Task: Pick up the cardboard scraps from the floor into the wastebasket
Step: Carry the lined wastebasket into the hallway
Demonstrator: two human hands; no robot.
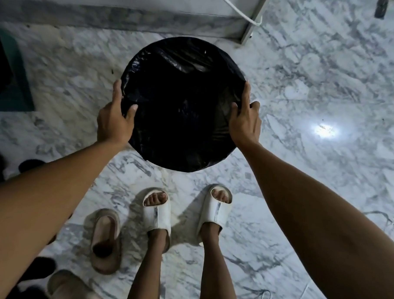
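A round wastebasket (184, 65) lined with a black plastic bag stands on the marble floor right in front of my feet. My left hand (115, 118) grips its left rim, thumb inside over the bag. On the opposite side my right hand (246, 119) grips the right rim the same way. The inside of the basket is dark and I cannot tell what lies in it. No cardboard scraps show on the floor in this view.
My feet in white slides (158, 213) stand just behind the basket. A loose tan slide (106, 238) lies to their left, another at the bottom left. A wall base and a metal leg (251, 23) with a white cable are behind the basket. A dark green object (12, 73) sits far left.
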